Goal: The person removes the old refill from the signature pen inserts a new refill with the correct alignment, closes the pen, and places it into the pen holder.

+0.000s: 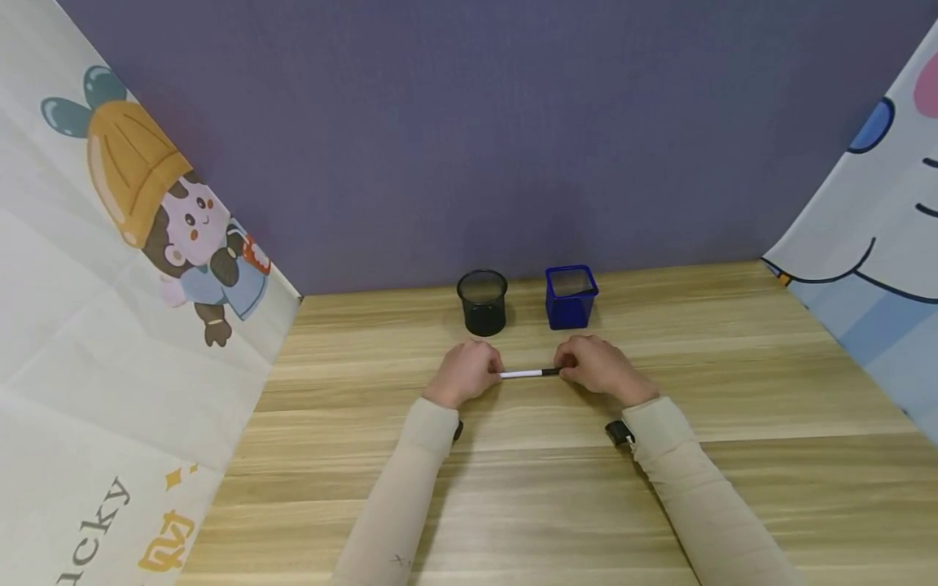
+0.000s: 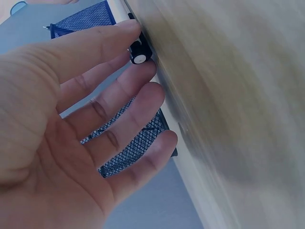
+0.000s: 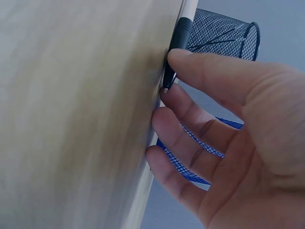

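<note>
With the ballpoint pen [image 1: 523, 374] as clock centre and 12 o'clock toward the rear partition [image 1: 498, 122], the pen lies along the 9-to-3 line over the tabletop [image 1: 528, 513], tip toward 3. The left hand [image 1: 463, 373] is at its 9 o'clock end, the right hand [image 1: 597, 366] at its 3 o'clock end. On the tabletop, apart and before the partition, stand the round mesh cup [image 1: 484, 317] at 11 o'clock and the square mesh cup [image 1: 569, 312] at 1 o'clock.

On the white sheet [image 1: 66, 350], "ucky" [image 1: 99, 519] is printed beside 1 orange Chinese character [image 1: 167, 543]; an x-like mark [image 1: 399, 560] is borne by the left sleeve [image 1: 399, 496].
</note>
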`<state>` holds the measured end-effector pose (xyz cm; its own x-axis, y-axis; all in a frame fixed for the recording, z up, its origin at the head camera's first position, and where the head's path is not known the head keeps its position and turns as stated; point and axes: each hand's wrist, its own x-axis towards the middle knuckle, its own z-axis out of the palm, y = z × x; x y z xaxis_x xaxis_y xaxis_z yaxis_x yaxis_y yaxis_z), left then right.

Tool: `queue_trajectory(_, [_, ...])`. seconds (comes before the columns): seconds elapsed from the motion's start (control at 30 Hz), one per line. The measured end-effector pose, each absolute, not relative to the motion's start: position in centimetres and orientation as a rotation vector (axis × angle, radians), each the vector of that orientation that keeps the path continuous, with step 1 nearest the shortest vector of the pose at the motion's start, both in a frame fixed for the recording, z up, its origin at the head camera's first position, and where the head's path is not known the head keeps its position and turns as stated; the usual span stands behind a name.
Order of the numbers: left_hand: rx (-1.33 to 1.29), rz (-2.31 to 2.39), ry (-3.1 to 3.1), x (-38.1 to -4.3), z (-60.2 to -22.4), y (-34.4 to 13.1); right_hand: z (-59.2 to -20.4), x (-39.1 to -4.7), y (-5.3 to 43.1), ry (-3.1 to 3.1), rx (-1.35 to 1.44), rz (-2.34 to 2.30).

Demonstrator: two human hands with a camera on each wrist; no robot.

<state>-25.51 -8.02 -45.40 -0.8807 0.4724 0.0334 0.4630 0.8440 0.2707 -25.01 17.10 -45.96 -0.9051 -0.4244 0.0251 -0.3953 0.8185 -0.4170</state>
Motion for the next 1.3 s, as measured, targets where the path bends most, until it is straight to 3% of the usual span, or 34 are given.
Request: queue_trajectory(1.3, [0.809,0.495,3.047,-25.4,-44.4,-8.7,-44.8,-25.1,17.3,3.001,-0.686,-0.763])
